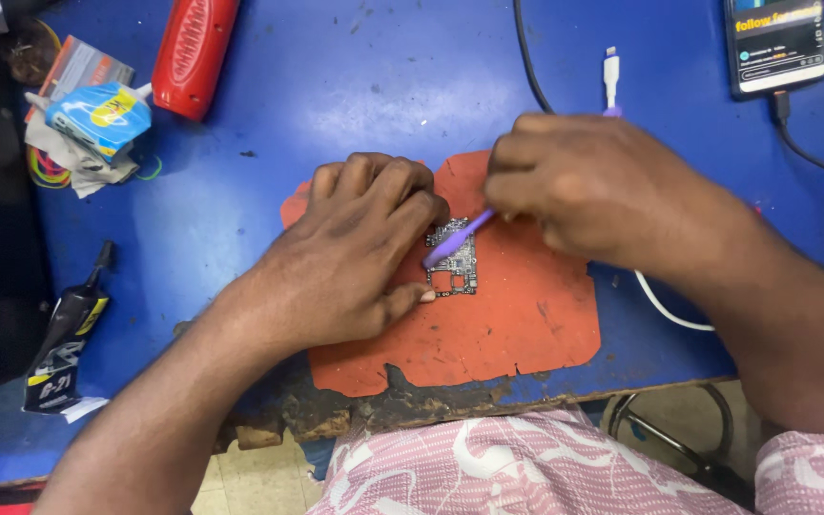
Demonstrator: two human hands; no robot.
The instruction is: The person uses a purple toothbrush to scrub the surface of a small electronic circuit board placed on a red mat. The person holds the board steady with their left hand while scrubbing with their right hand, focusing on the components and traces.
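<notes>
At the centre of the frame, the left hand [360, 253] presses curled fingers on the small grey circuit board [453, 259] lying on the orange rubber mat [517, 324], while the right hand [603, 186], fist closed around a purple-handled brush [458, 239], slants it down-left onto the board.

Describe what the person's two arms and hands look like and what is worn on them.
Both hands are bare: no gloves, rings or watch show on the left hand or the right hand. The forearms are bare too. A pink sleeve with a white pattern shows at the right arm, matching the pink garment at the bottom edge.
</notes>
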